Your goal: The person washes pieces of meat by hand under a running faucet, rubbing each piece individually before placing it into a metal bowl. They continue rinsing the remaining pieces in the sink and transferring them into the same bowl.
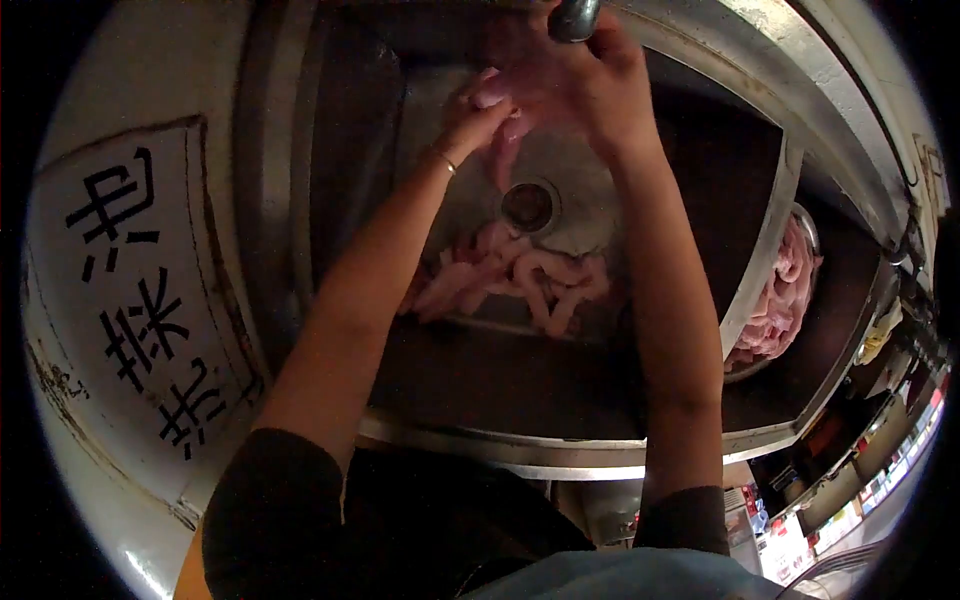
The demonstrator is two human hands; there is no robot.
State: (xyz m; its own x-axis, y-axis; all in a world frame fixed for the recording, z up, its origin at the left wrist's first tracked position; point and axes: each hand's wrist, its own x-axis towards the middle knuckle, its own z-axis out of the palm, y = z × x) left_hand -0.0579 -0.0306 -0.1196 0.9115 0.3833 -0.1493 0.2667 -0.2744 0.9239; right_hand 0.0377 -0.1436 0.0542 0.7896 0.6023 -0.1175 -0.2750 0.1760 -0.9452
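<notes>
Over the steel sink [430, 110], my left hand [478, 125] is closed on a strip of raw pink meat [505, 160], which looks like a length of intestine and dangles above the drain [530, 205]. My right hand [610, 90] is under the dark faucet spout [573, 20], its fingers smeared by motion and partly hidden. A pink blur fills the space between both hands. On the sink floor, nearer my body, lies a pile of pale pink intestine-like pieces [560, 285].
To the right, past a metal divider [765, 240], a round bowl [808, 225] of more pink meat [785, 300] stands in a second basin. A white sign [140, 290] with black characters is at the left. The sink's metal front edge [520, 460] runs before my body.
</notes>
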